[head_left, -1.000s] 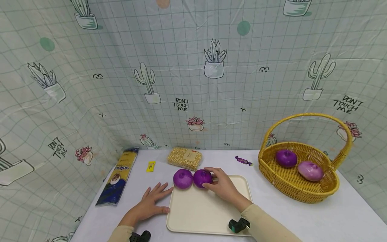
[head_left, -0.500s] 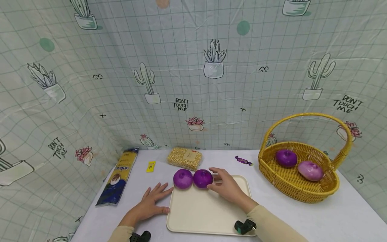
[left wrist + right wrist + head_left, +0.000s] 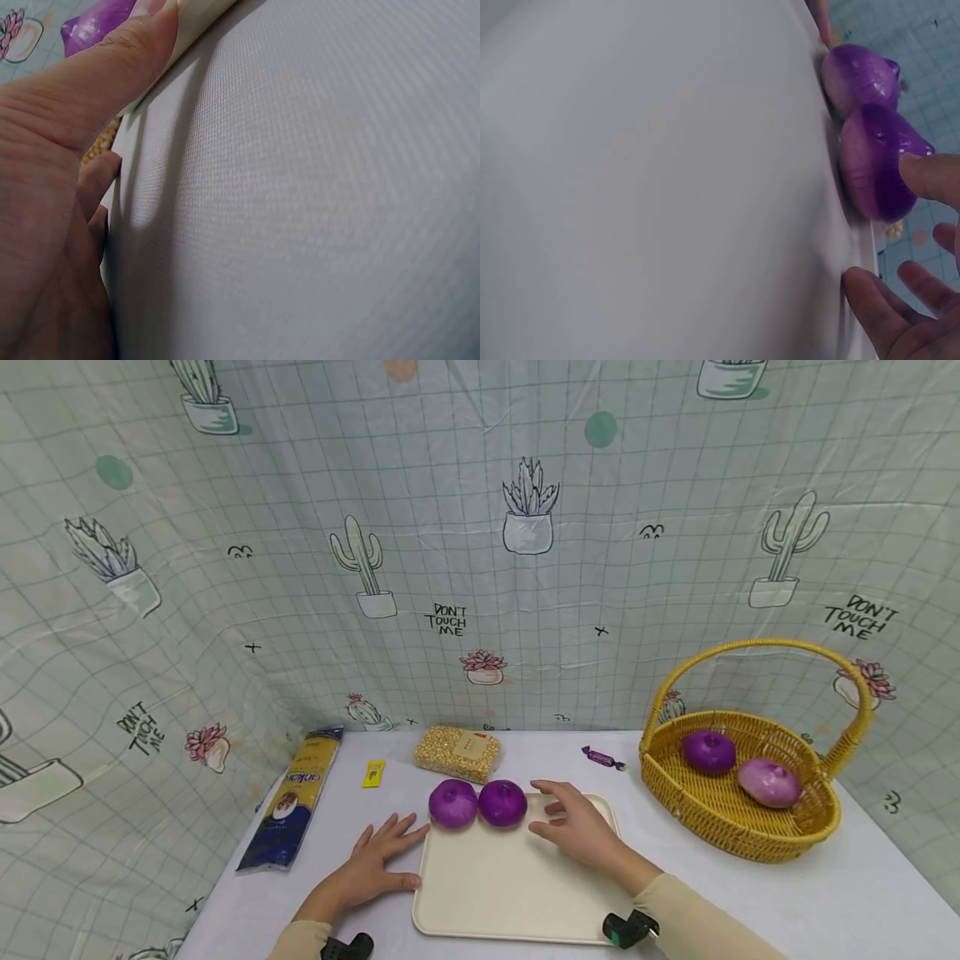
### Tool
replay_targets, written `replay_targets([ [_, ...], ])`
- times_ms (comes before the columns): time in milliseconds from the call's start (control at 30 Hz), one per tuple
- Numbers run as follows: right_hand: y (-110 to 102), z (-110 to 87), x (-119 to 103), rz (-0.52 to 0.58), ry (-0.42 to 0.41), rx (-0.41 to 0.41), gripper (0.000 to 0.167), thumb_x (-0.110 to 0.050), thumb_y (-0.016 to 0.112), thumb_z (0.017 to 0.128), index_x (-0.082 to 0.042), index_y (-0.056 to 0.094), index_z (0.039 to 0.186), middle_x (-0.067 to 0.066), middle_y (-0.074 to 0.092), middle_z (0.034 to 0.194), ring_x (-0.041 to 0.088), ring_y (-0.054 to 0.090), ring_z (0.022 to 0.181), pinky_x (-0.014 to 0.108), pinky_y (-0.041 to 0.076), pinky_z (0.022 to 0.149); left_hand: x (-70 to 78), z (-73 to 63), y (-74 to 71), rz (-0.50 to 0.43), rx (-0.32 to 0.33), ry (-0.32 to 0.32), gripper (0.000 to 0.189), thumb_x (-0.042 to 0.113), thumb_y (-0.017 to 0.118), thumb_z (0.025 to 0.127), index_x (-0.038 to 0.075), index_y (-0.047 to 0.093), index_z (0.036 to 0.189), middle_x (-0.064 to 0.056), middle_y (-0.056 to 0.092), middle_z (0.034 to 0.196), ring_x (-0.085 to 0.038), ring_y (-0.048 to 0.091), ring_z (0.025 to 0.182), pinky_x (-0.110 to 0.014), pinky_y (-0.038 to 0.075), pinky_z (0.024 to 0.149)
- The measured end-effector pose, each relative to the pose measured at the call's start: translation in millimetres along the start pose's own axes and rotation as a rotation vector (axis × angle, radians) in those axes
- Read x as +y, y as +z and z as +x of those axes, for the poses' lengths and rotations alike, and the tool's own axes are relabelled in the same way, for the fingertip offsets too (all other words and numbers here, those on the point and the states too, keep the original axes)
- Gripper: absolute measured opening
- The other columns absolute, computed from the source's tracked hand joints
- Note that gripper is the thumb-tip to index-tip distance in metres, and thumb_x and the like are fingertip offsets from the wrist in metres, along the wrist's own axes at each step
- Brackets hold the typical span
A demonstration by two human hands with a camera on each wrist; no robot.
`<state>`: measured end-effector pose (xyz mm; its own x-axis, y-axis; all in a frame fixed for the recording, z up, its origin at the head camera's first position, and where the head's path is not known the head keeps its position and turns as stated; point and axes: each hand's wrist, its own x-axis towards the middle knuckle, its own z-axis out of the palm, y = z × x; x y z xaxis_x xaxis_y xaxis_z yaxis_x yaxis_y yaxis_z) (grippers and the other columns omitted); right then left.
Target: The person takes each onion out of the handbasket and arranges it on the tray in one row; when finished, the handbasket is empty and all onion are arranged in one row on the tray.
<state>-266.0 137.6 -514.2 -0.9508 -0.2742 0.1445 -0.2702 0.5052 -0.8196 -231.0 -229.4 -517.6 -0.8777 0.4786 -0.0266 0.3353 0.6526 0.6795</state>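
Two purple onions sit side by side at the far left of a cream tray [image 3: 510,893]: a lighter onion [image 3: 453,804] in the corner and a darker onion [image 3: 502,803] to its right. My right hand [image 3: 577,827] hovers over the tray just right of the darker onion, fingers parted and holding nothing. In the right wrist view its thumb overlaps the darker onion [image 3: 881,161]. My left hand [image 3: 378,864] lies with fingers spread on the white table, thumb and index fingertip at the tray's left edge. The left wrist view shows that thumb [image 3: 112,75] against the tray's rim.
A yellow wicker basket [image 3: 720,839] with a tall handle holds two more onions [image 3: 769,783] at the right. Behind the tray lie a bag of yellow kernels [image 3: 457,753] and a purple candy [image 3: 603,758]. A yellow sachet [image 3: 373,773] and a blue-gold packet [image 3: 292,802] are at the left.
My right hand has let go of the darker onion and moved right, away from it. That onion stays beside the lighter one. The left hand has not moved.
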Motion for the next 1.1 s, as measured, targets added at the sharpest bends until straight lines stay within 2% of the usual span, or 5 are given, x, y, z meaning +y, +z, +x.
replay_targets([
  [333, -10.4, -9.2, 3.1, -0.022, 0.031, -0.01, 0.062, -0.022, 0.082, 0.089, -0.017, 0.055, 0.145, 0.011, 0.056, 0.14, 0.026, 0.064, 0.114, 0.034, 0.059, 0.091, 1.2, -0.4, -0.2, 0.004, 0.0, -0.001, 0.082, 0.042, 0.08, 0.084, 0.011, 0.047, 0.152, -0.023, 0.029, 0.163, -0.053, 0.01, 0.151, -0.071, -0.009, 0.116],
  [833, -29.6, -22.2, 15.4, -0.017, 0.031, -0.005, 0.061, -0.022, 0.08, 0.09, -0.015, 0.055, 0.145, 0.013, 0.056, 0.139, 0.026, 0.065, 0.113, 0.033, 0.058, 0.091, 1.1, -0.6, -0.4, 0.002, 0.001, 0.008, 0.082, 0.042, 0.08, 0.084, 0.011, 0.047, 0.152, -0.023, 0.029, 0.163, -0.053, 0.01, 0.151, -0.072, -0.009, 0.115],
  [1100, -39.8, -31.3, 18.6, -0.024, -0.006, -0.004, 0.059, -0.02, 0.078, 0.091, -0.011, 0.055, 0.144, 0.018, 0.055, 0.138, 0.03, 0.064, 0.113, 0.034, 0.059, 0.091, 1.9, -1.1, -0.5, -0.003, 0.005, 0.005, 0.082, 0.041, 0.081, 0.084, 0.011, 0.048, 0.152, -0.023, 0.03, 0.162, -0.053, 0.01, 0.151, -0.071, -0.009, 0.116],
])
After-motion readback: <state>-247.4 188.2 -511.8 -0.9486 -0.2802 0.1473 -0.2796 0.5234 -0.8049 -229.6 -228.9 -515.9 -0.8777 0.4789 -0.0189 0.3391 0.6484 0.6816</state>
